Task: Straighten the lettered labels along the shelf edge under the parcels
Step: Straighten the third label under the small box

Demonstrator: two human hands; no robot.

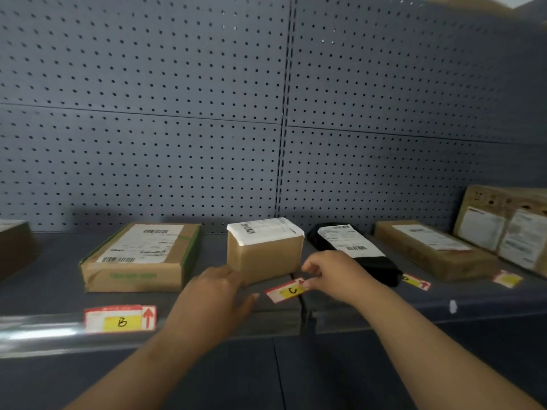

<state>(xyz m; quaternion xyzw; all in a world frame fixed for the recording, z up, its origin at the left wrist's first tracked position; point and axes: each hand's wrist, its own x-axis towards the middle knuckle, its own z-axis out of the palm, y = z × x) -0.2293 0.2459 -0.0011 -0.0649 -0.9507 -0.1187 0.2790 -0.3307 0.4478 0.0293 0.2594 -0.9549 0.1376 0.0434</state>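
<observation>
While label C (286, 290) lies askew on the shelf (384, 300), back from the front edge before a small brown parcel (264, 255), its right end is pinched by the right hand (331, 273). The left hand (220, 294) is held open, fingers spread, just left of it. The label's long axis is tilted up to the right; label B (120, 319) is seated at the front edge, toward the left.

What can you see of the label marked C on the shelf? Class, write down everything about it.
The label marked C is a small white card with a red border, a yellow patch carrying a handwritten black C, and a red arrow at its right end. It looks like paper or thin card. It lies tilted, right end raised, on the grey shelf in front of the small brown box, not in the edge strip. The right hand pinches its right end; the left hand hovers beside it, seemingly not touching.
</observation>
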